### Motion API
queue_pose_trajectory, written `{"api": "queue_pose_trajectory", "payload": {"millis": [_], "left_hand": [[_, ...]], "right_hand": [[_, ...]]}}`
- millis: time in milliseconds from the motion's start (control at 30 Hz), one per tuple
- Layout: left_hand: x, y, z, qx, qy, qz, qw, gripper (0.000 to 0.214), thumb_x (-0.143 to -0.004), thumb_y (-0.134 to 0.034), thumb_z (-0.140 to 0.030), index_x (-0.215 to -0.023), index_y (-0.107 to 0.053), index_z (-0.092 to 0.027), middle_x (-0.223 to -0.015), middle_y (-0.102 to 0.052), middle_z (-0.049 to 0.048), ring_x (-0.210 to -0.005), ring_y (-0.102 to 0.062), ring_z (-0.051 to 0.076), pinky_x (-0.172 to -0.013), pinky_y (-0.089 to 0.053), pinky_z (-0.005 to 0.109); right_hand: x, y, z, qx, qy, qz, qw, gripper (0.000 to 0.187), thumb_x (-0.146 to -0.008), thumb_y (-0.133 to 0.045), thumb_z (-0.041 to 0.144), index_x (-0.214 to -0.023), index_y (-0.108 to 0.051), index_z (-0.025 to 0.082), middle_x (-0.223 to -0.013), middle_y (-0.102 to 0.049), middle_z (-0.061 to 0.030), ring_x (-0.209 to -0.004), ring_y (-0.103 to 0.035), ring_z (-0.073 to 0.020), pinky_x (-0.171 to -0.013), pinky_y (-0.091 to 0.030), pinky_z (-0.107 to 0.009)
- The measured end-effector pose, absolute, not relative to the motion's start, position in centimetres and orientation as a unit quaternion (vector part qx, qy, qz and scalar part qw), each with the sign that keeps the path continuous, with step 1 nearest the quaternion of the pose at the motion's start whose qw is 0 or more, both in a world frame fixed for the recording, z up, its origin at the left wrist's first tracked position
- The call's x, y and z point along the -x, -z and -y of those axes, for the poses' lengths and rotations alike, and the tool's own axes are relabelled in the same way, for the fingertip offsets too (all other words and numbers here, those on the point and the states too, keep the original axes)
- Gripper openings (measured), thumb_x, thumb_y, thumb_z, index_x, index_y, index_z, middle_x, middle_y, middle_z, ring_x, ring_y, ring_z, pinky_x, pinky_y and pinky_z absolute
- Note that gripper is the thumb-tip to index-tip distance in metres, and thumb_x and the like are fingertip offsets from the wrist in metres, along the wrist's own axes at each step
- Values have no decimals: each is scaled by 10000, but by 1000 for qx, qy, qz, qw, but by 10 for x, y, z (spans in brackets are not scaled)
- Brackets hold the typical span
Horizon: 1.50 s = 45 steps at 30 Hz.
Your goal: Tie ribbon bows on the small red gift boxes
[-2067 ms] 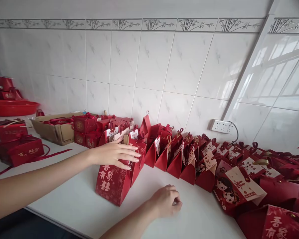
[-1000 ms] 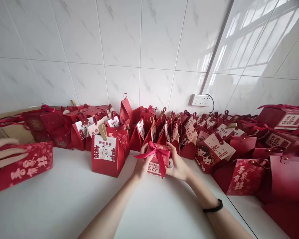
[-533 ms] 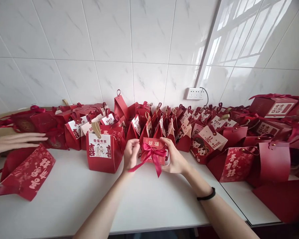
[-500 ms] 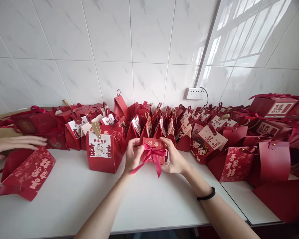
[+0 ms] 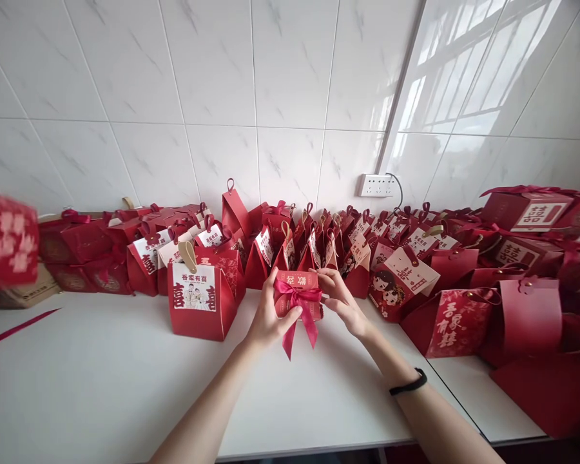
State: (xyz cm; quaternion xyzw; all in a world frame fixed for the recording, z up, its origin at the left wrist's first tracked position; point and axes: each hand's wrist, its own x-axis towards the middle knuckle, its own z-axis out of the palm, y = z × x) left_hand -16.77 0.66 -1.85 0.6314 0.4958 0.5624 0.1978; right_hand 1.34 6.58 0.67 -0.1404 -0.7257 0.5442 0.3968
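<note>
Hands (image 5: pixel 269 319) flank a bow-tied box (image 5: pixel 297 279): left hand (image 5: pixel 269 319) gripping at nine o'clock, right hand (image 5: pixel 345 308) curled at three, hold unclear.

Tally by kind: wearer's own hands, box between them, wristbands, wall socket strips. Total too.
Hands: 2, left hand and right hand
Bow-tied box: 1
Black wristband: 1
White socket strip: 1
Total: 5
</note>
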Motion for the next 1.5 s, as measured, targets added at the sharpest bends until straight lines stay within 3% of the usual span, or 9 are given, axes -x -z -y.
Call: {"api": "queue_pose_trajectory", "payload": {"millis": [133, 267, 433, 533, 700, 833, 933, 1333, 1500], "left_hand": [[168, 20, -6, -642, -562, -488, 181, 821, -762, -635, -397, -1422, -172, -241, -1415, -356, 139, -1331, -346, 309, -1083, -312, 492], [168, 18, -3, -654, -578, -466, 143, 716, -749, -643, -382, -1347, -281, -225, -1408, -353, 146, -1319, -360, 309, -1070, -327, 484], [165, 11, 1, -635, -615, -453, 115, 318, -834, -505, -455, -1032, -474, -209, -1342, -432, 130, -1224, -465, 278, -981, -409, 445], [161, 8, 0, -598, -621, -501, 66, 182, -905, -412, -372, -832, -461, -212, -1227, -516, 100, -1118, -531, 228, -905, -447, 382], [161, 10, -2, -588, -610, -531, -11, 183, -916, -406, -310, -764, -435, -214, -1175, -518, 92, -1091, -526, 206, -887, -449, 356], [162, 11, -2, -590, -607, -532, -17, 202, -926, -383, -298, -748, -428, -213, -1166, -524, 92, -1101, -523, 209, -914, -437, 369], [161, 11, -1, -589, -607, -533, -24, 205, -929, -376, -302, -753, -432, -214, -1153, -533, 94, -1084, -533, 210, -902, -439, 361], [160, 8, -3, -583, -609, -537, -6, 224, -923, -395, -333, -735, -424, -214, -1149, -566, 105, -1087, -552, 215, -871, -452, 350], [159, 6, -1, -564, -620, -544, 36, 236, -911, -409, -339, -711, -427, -213, -1139, -564, 90, -1087, -546, 212, -885, -445, 347]], "right_hand": [[-8, -3, -64, 203, -480, 741, 423, 300, -775, -613, 342, -857, -349, 226, -1392, -374, -111, -1052, -560, -206, -848, -504, -384], [-6, 0, -66, 210, -421, 764, 441, 274, -802, -615, 363, -741, -409, 194, -1340, -438, -125, -1104, -547, -228, -869, -503, -370], [-6, -1, -67, 194, -406, 767, 458, 299, -824, -605, 365, -682, -409, 189, -1285, -492, -134, -1089, -560, -226, -817, -514, -335], [-6, -2, -65, 191, -387, 779, 455, 319, -812, -624, 370, -669, -402, 190, -1266, -504, -138, -1055, -573, -234, -803, -514, -348], [-5, -4, -62, 197, -399, 772, 454, 328, -849, -568, 405, -654, -420, 187, -1249, -507, -133, -1036, -572, -233, -763, -519, -344], [-4, -7, -60, 212, -466, 732, 450, 372, -841, -553, 464, -642, -415, 181, -1275, -489, -112, -737, -591, -147, -534, -495, -282], [-3, -10, -59, 221, -499, 708, 448, 398, -821, -570, 482, -628, -403, 177, -1284, -488, -96, -594, -531, -97, -490, -461, -282], [-1, -3, -68, 233, -543, 661, 463, 422, -792, -586, 520, -638, -390, 180, -1250, -513, -93, -786, -572, -164, -646, -488, -314], [-1, -4, -65, 241, -503, 685, 468, 423, -795, -578, 524, -643, -374, 186, -1218, -520, -100, -754, -573, -157, -620, -504, -316]]}}
